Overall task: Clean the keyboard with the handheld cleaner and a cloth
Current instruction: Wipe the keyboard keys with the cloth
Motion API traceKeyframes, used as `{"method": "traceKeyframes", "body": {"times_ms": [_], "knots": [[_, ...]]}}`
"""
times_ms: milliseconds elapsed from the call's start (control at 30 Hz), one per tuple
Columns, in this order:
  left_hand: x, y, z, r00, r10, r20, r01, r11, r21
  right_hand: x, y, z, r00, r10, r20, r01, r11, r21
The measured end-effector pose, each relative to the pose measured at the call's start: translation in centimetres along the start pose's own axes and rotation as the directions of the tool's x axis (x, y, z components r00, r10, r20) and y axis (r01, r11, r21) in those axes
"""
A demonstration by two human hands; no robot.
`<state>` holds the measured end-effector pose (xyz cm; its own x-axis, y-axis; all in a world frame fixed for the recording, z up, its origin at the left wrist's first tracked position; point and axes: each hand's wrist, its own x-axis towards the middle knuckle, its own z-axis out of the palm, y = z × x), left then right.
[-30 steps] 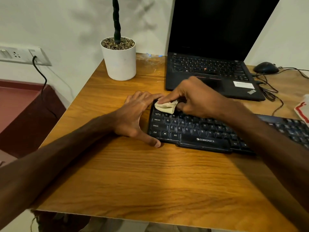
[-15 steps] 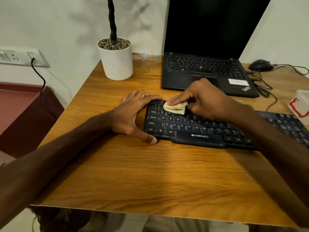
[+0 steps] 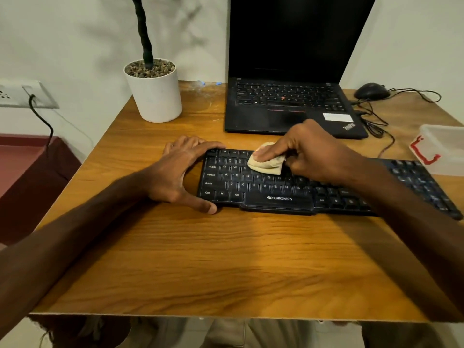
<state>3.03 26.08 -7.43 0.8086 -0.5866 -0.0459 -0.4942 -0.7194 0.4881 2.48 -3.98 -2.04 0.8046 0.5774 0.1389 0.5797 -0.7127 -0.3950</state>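
I see the right hand (image 3: 313, 151) pinching a folded cloth (image 3: 266, 163) against the keyboard (image 3: 251, 184) at mid-frame; the left hand (image 3: 175, 172), fingers spread flat, braces its left end.

Black Zebronics keyboard (image 3: 278, 198) lying flat on the wooden table (image 3: 226, 259), slightly skewed; crumpled cream cloth (image 3: 266, 165) resting on its upper-left key rows

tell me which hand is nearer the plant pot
Left. The left hand rests at the left end of the keyboard, just in front of the pot. The right hand is further right, holding the cloth on the keys.
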Motion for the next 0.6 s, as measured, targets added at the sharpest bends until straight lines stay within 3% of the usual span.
{"method": "traceKeyframes", "body": {"times_ms": [233, 433, 600], "knots": [[0.5, 1.3, -0.4, 0.995, -0.058, 0.077, 0.048, 0.991, 0.126, -1.3, 0.7, 0.3, 0.998, 0.039, -0.05, -0.036, 0.997, 0.072], [4.3, 5.3, -0.2, 0.987, -0.025, 0.16, -0.028, 0.947, 0.321, -1.9, 1.1, 1.2, 0.993, 0.044, -0.106, -0.031, 0.992, 0.122], [4.7, 4.9, -0.3, 0.986, 0.001, 0.166, -0.058, 0.939, 0.339, -1.5, 1.9, 1.5, 0.973, 0.03, -0.229, 0.004, 0.989, 0.145]]}}
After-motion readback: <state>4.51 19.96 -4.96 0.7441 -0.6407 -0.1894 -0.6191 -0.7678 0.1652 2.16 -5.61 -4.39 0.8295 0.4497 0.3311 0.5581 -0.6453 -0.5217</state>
